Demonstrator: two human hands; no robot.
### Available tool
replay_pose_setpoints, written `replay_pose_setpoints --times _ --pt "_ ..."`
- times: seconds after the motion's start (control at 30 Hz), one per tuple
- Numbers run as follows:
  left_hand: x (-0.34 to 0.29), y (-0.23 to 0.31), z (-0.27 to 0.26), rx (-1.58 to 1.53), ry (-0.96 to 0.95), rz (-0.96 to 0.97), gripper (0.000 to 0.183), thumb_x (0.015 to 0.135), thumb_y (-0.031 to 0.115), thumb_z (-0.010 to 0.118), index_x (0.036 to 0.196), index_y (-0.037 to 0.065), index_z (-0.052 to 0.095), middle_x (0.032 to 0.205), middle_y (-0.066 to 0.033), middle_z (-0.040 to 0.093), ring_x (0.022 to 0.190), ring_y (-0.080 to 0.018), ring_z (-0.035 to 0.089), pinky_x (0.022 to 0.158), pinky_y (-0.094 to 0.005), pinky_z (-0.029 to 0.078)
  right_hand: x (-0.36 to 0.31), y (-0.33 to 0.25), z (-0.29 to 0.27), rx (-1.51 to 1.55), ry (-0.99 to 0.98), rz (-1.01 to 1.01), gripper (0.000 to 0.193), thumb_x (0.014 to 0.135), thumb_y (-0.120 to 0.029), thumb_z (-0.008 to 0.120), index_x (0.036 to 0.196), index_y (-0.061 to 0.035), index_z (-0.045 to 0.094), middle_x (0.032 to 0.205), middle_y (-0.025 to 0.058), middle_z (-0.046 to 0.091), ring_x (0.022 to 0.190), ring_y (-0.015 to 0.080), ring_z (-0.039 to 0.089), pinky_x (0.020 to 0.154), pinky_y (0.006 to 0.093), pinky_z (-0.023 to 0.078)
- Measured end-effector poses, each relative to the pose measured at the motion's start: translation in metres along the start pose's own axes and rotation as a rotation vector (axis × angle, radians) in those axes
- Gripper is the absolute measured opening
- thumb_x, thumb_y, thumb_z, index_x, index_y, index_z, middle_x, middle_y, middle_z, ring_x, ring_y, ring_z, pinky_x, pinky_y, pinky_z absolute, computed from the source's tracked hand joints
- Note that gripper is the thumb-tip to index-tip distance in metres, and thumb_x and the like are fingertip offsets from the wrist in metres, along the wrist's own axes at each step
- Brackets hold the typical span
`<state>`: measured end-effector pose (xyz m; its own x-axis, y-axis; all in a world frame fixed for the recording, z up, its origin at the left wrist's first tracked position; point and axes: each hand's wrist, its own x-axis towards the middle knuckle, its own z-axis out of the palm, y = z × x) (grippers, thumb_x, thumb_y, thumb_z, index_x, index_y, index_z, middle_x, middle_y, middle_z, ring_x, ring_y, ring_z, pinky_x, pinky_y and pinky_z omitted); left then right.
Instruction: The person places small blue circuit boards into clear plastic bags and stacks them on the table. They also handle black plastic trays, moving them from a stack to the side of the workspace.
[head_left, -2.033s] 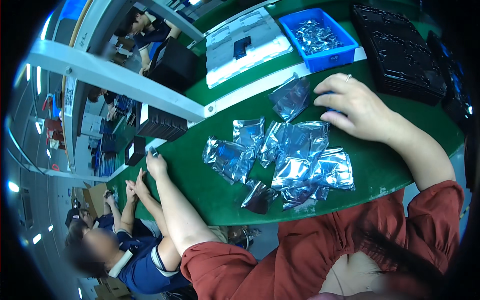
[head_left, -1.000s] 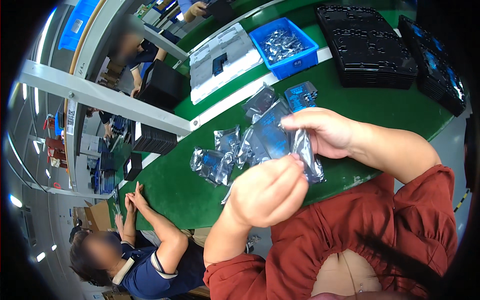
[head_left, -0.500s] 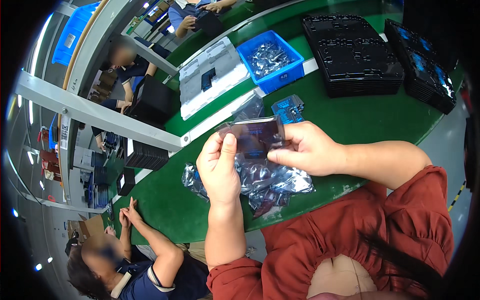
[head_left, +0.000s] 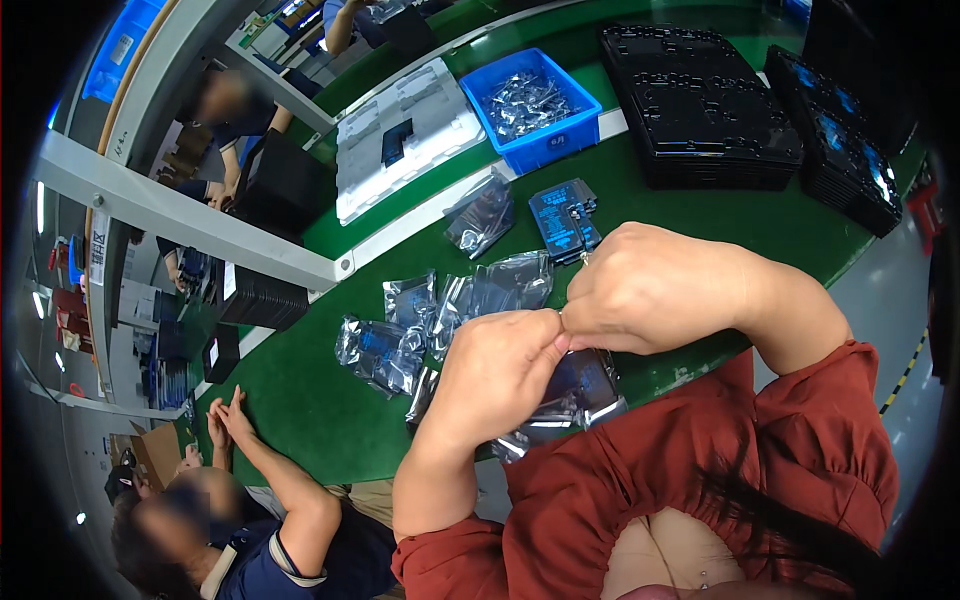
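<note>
My left hand [head_left: 500,370] and my right hand [head_left: 645,290] are closed and meet knuckle to knuckle, with the fingertips pinched together. They grip the upper edge of a shiny, see-through dark antistatic bag [head_left: 582,384], which shows below them; blue print shows through its film. My hands hide most of that edge. Several more bags, such as one bag [head_left: 513,283] and another bag [head_left: 380,352], lie loose on the table left of my hands. Just beyond my right hand lies a small pile of flat dark parts with blue print [head_left: 562,218].
A blue bin [head_left: 545,150] of small silvery pieces stands beyond, beside a white foam tray [head_left: 355,165]. Stacked black trays [head_left: 700,110] fill the far right of the green table [head_left: 310,420]. A metal frame beam [head_left: 200,225] crosses the left. A co-worker [head_left: 260,540] sits at lower left.
Both hands have turned over and drawn together at the bag's edge, with the bag now lower. The loose bags beneath have come into sight. The whole view has shifted slightly.
</note>
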<state>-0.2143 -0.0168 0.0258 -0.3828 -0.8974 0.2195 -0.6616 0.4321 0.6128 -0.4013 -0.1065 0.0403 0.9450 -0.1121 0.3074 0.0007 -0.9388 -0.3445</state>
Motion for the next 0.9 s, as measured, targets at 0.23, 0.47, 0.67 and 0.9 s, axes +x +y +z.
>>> replay_pose_setpoints --times 0.23,0.47,0.67,0.9 --pt "-0.006 0.007 -0.014 -0.344 -0.018 -0.108 0.013 0.085 0.013 0.058 0.08 0.002 0.064 0.067 -0.0116 0.06 0.059 -0.0269 0.058 0.055 -0.032 0.045 -0.003 -0.021 0.001 -0.32 0.231 -0.37 0.019 0.065 -0.017 0.06 0.056 -0.0068 0.046 0.053 0.0037 0.04 0.046 0.0183 0.047 0.04 0.0316 0.037" --pt "-0.01 0.013 -0.011 -0.239 0.13 0.04 0.011 0.08 0.011 0.063 0.075 0.0 0.064 0.065 -0.011 0.061 0.058 -0.0197 0.059 0.053 -0.0289 0.044 -0.007 -0.029 0.007 -0.523 0.427 -0.587 0.014 0.061 -0.013 0.061 0.058 -0.004 0.05 0.055 -0.0023 0.034 0.045 0.0081 0.037 0.038 0.0219 0.026" --pt "-0.027 -0.022 -0.042 -0.318 0.649 -0.377 0.015 0.088 0.01 0.057 0.076 0.001 0.059 0.063 -0.0019 0.057 0.05 -0.0102 0.052 0.048 -0.0231 0.039 -0.016 -0.06 -0.01 -0.119 0.394 -0.876 0.019 0.073 -0.016 0.067 0.062 -0.0067 0.055 0.055 -0.0061 0.039 0.044 0.0059 0.035 0.04 0.0213 0.025" --pt "-0.013 -0.007 -0.02 -0.541 0.686 -0.143 0.017 0.093 0.008 0.051 0.083 -0.002 0.059 0.065 -0.0019 0.057 0.056 -0.0055 0.05 0.051 -0.0204 0.04 0.044 0.069 -0.024 -0.436 0.885 0.047 0.008 0.08 -0.003 0.059 0.087 -0.0009 0.062 0.074 0.0125 0.059 0.069 0.027 0.06 0.064 0.0334 0.049"
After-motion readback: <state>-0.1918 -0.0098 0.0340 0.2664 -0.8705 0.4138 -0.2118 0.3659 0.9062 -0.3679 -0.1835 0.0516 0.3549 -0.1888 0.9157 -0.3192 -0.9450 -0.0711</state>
